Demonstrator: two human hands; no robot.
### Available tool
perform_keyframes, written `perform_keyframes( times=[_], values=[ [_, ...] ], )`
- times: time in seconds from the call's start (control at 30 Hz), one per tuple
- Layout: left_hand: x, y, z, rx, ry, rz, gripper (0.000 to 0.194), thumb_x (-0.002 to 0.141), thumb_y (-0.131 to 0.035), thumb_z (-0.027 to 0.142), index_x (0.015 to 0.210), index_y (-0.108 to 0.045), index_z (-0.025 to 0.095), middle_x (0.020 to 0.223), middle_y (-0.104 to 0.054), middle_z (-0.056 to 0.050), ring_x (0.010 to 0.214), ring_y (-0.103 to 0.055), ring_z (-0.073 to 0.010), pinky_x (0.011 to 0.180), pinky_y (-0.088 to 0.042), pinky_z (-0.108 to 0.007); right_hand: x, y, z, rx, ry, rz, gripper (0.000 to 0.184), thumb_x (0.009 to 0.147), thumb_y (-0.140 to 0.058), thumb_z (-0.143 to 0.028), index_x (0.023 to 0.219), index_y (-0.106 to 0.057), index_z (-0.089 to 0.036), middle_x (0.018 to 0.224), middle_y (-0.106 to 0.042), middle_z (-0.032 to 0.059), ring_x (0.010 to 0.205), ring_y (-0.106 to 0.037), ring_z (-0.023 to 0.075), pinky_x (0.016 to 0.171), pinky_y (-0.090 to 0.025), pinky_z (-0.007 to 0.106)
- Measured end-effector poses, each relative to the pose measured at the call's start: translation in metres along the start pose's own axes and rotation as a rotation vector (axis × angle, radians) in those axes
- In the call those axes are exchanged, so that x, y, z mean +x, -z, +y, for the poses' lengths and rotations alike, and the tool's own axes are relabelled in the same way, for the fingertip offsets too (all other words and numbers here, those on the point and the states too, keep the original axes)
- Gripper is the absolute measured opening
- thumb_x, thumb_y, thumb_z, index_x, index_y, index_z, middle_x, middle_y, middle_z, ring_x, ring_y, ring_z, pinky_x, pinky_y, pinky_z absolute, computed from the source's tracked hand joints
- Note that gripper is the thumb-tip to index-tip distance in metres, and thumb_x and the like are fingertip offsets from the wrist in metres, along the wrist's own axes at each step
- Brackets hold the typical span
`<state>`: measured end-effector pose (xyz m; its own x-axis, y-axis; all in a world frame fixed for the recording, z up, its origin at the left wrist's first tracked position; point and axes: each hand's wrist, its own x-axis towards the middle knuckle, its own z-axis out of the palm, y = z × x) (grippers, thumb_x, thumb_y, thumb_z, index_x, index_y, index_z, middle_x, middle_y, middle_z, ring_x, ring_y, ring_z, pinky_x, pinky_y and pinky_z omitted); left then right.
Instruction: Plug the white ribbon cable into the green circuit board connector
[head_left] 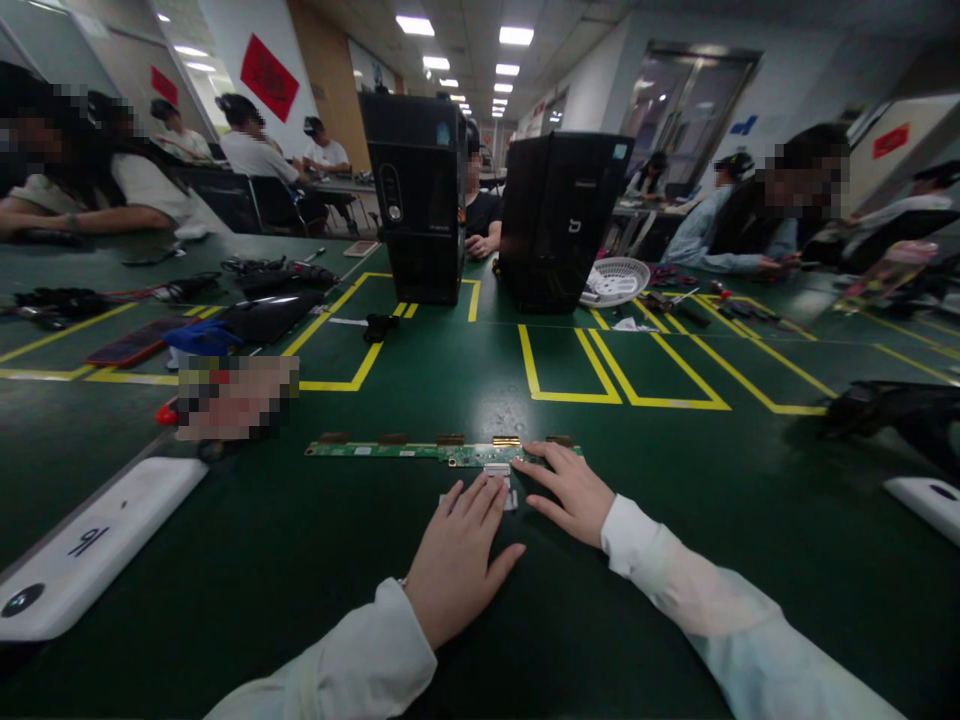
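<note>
A long, narrow green circuit board (397, 451) with several brown-gold tabs along its far edge lies across the green table in front of me. My left hand (461, 550) rests just before its middle, fingers stretched forward and thumb apart. Its fingertips touch a small whitish flat piece (511, 497), partly hidden under them, beside the white connector (496, 470) on the board. My right hand (566, 490) lies over the board's right part with fingers spread, the fingertips on or close to its surface. Neither hand grips anything that I can see.
Two black computer towers (416, 200) (562, 220) stand at the back. A white device (97, 545) lies at left, near cables and a blue item (201, 340). Yellow tape (574, 397) marks the table (480, 360). A white basket (616, 281) sits behind right. Several people sit around.
</note>
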<state>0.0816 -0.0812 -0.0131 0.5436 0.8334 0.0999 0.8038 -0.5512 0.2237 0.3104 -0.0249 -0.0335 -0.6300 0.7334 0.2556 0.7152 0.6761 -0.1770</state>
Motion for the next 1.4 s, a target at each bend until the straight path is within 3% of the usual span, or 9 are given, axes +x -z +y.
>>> perform_keyframes(
  times=[0.27,0.6,0.83,1.03,1.2,1.4],
  values=[
    [0.003,0.001,-0.004,-0.057,-0.017,-0.091,0.071,0.095,-0.035,0.059,0.150,-0.033,0.013,0.157,-0.036,-0.012,0.146,-0.029,-0.0294,0.119,-0.027,-0.057,-0.002,0.002,0.000,-0.002,0.012,-0.028,0.055,0.097,-0.045,-0.050,0.143,-0.050,-0.020,0.146,-0.045,0.0165,0.135,-0.041,0.0317,0.108,-0.038,0.054],
    [0.005,0.005,-0.012,-0.092,-0.075,-0.131,0.071,0.095,-0.035,0.060,0.151,-0.031,0.015,0.157,-0.035,-0.013,0.148,-0.026,-0.0278,0.120,-0.022,-0.055,-0.002,0.001,0.001,0.002,0.026,-0.050,0.059,0.095,-0.049,-0.051,0.144,-0.048,-0.019,0.148,-0.043,0.0178,0.138,-0.038,0.0326,0.112,-0.034,0.056],
    [0.013,0.020,-0.024,-0.110,-0.126,-0.253,0.072,0.095,-0.030,0.062,0.152,-0.029,0.018,0.160,-0.032,-0.010,0.149,-0.024,-0.0265,0.121,-0.019,-0.051,-0.002,0.006,0.000,0.017,0.015,-0.073,0.060,0.094,-0.050,-0.051,0.145,-0.047,-0.020,0.148,-0.043,0.0170,0.138,-0.037,0.0320,0.112,-0.033,0.056],
    [0.013,0.012,-0.030,0.002,-0.198,-0.108,0.057,0.099,-0.030,0.052,0.148,-0.037,0.023,0.155,-0.042,-0.007,0.144,-0.035,-0.0213,0.118,-0.028,-0.045,-0.001,0.006,0.000,0.021,0.008,-0.076,0.060,0.094,-0.051,-0.051,0.144,-0.048,-0.019,0.148,-0.043,0.0174,0.138,-0.038,0.0328,0.111,-0.034,0.057],
    [0.011,0.002,-0.024,0.028,-0.175,-0.047,0.053,0.100,-0.033,0.044,0.146,-0.042,0.019,0.152,-0.045,-0.011,0.144,-0.035,-0.0242,0.118,-0.030,-0.048,-0.001,0.007,-0.002,0.019,0.007,-0.075,0.060,0.094,-0.051,-0.051,0.144,-0.047,-0.020,0.148,-0.043,0.0175,0.138,-0.038,0.0327,0.111,-0.035,0.057],
    [0.007,0.008,-0.016,0.061,-0.165,-0.030,0.054,0.099,-0.037,0.043,0.144,-0.043,0.014,0.151,-0.046,-0.014,0.141,-0.040,-0.0268,0.114,-0.036,-0.046,-0.002,0.005,-0.002,0.013,0.010,-0.057,0.060,0.093,-0.053,-0.049,0.143,-0.048,-0.017,0.147,-0.044,0.0178,0.137,-0.038,0.0330,0.112,-0.034,0.057]
  ],
)
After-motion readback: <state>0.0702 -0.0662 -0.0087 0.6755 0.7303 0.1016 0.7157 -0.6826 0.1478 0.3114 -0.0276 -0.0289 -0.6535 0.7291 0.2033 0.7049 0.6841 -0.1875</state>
